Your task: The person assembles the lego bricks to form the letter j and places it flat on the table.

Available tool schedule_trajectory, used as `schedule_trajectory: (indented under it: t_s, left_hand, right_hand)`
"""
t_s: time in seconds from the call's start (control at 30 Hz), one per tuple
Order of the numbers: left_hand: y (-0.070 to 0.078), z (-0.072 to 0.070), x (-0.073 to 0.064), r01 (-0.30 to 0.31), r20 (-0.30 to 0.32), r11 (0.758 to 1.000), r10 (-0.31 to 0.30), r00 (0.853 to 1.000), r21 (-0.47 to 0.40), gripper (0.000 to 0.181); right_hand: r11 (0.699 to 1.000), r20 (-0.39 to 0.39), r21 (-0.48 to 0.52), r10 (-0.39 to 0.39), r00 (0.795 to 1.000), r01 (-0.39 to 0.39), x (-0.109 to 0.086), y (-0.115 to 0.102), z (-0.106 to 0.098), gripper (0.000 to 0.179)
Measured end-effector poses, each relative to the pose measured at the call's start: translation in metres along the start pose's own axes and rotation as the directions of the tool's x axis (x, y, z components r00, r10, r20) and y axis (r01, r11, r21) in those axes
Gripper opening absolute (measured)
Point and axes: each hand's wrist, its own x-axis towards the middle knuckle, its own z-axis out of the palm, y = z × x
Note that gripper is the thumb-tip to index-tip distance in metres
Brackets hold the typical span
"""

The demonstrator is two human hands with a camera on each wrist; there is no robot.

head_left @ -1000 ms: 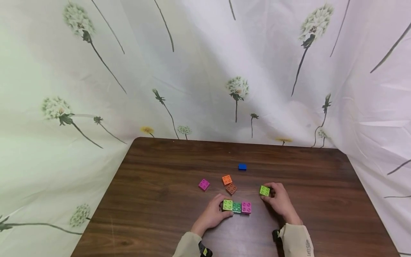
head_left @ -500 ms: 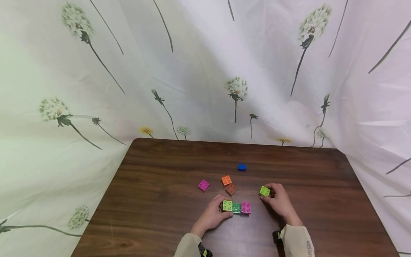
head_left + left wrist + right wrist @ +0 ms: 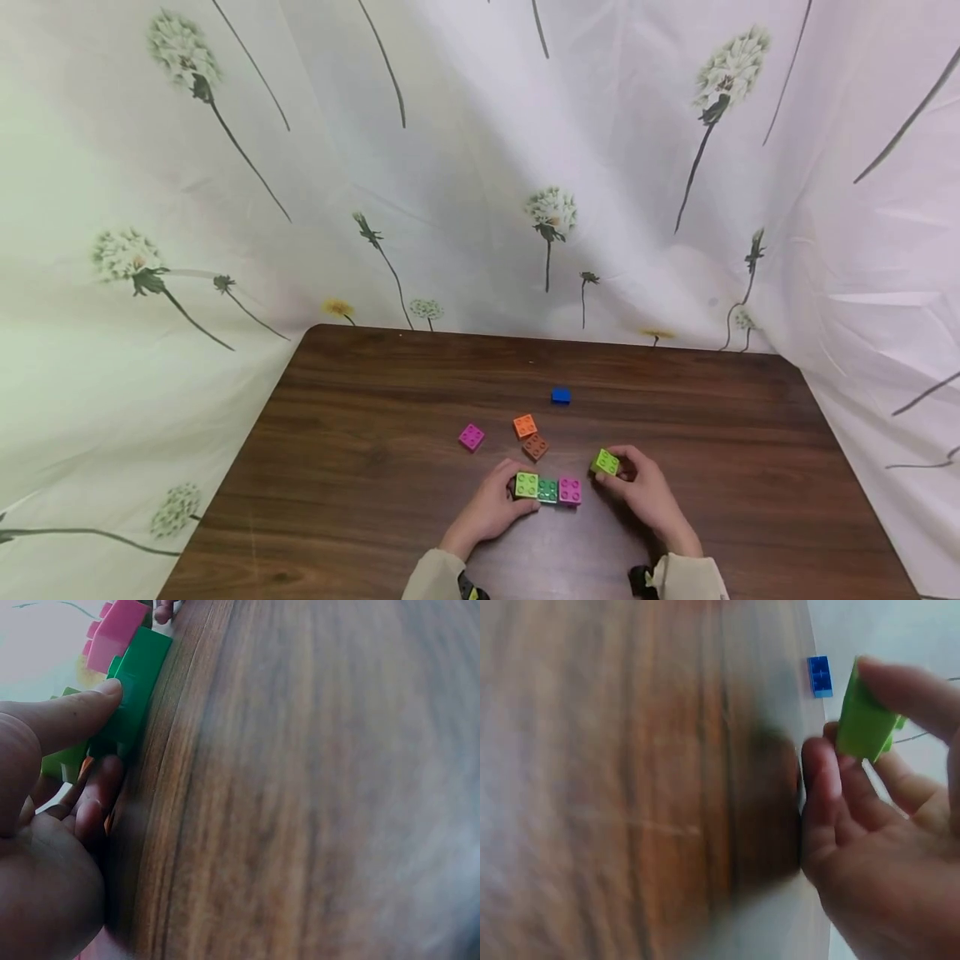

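Note:
My left hand grips the left end of a small toy-brick assembly near the middle of the table. A lime brick and a pink brick stand at its two ends, higher than the green brick between them. In the left wrist view, the thumb presses near the side of the green brick. To the right, my right hand pinches a second lime brick between thumb and fingers. The right wrist view shows this lime brick tilted, its studs facing away from the table surface.
Loose bricks lie beyond the hands on the dark wooden table: a magenta one, an orange one touching a brown one, and a blue one farthest back. A white dandelion-print cloth hangs behind the table.
My right hand has moved a little left and nearer, bringing its lime brick closer to the assembly and turning it slightly. My left hand keeps its grip; the head view has shifted a little.

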Motion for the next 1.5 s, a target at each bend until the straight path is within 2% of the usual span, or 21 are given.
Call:
schedule_trajectory:
  t_s: [0.27,0.53,0.87,1.0,1.2,1.5]
  left_hand:
    - [0.002,0.000,0.000,-0.001,0.009,1.000,0.001,1.000,-0.007,0.036]
    - [0.001,-0.002,-0.002,-0.044,-0.003,0.999,0.044,0.999,-0.019,0.035]
    - [-0.004,-0.001,0.000,-0.076,-0.021,0.997,0.076,0.997,-0.001,0.035]
    - [-0.002,-0.001,-0.002,-0.080,-0.023,0.997,0.079,0.997,-0.005,0.035]
    - [-0.001,-0.001,-0.004,-0.078,-0.020,0.997,0.078,0.997,-0.014,0.036]
    - [-0.001,0.000,-0.002,-0.064,-0.018,0.997,0.063,0.998,-0.033,0.037]
  right_hand:
    - [0.991,0.098,0.079,-0.111,0.989,0.104,-0.014,-0.009,0.011,0.040]
    - [0.969,0.203,0.061,-0.249,0.947,0.241,-0.022,-0.016,0.017,0.041]
    - [0.942,0.202,0.042,-0.335,0.920,0.333,-0.025,-0.019,0.022,0.040]
    - [0.943,0.215,0.025,-0.331,0.919,0.333,-0.026,-0.020,0.021,0.040]
    - [0.936,0.185,-0.010,-0.345,0.920,0.352,-0.026,-0.018,0.022,0.039]
    - [0.906,0.152,-0.066,-0.405,0.902,0.418,-0.025,-0.017,0.023,0.039]
